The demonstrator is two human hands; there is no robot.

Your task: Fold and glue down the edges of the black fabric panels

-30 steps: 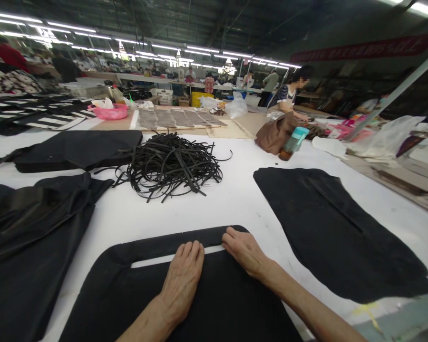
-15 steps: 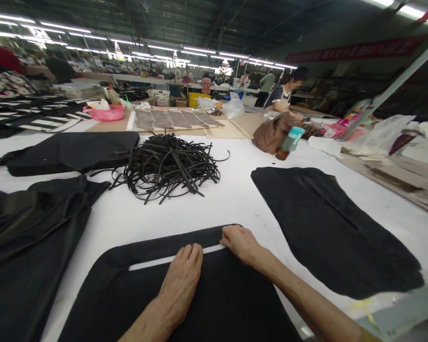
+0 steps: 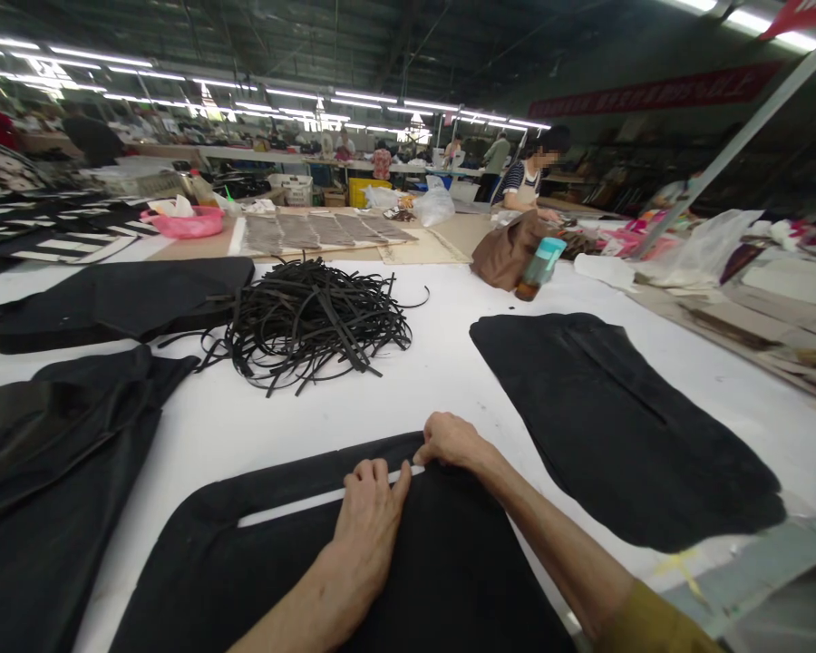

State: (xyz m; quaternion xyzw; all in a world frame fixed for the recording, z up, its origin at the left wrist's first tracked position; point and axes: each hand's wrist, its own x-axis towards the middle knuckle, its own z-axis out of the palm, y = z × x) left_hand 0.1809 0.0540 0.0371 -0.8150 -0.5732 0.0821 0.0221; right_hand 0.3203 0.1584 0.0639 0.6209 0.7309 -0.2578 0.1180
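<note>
A black fabric panel (image 3: 265, 562) with a long narrow slit lies on the white table (image 3: 435, 372) right in front of me. My left hand (image 3: 371, 521) lies on the panel just below the slit, fingers together and thumb out toward the slit's right end. My right hand (image 3: 449, 442) has its fingers curled down, pinching the fabric at the slit's right end. The two hands almost touch.
A second black panel (image 3: 612, 417) lies to the right. A heap of black strips (image 3: 313, 317) sits ahead, with dark fabric stacks (image 3: 54, 453) on the left. A brown bag (image 3: 507, 254) and teal bottle (image 3: 536, 266) stand behind. A person (image 3: 530, 177) works at the far table.
My left hand slid right toward the slit's end and its thumb swung out. My right hand went from lying flat to curled, pinching the fabric edge. The view shifted slightly.
</note>
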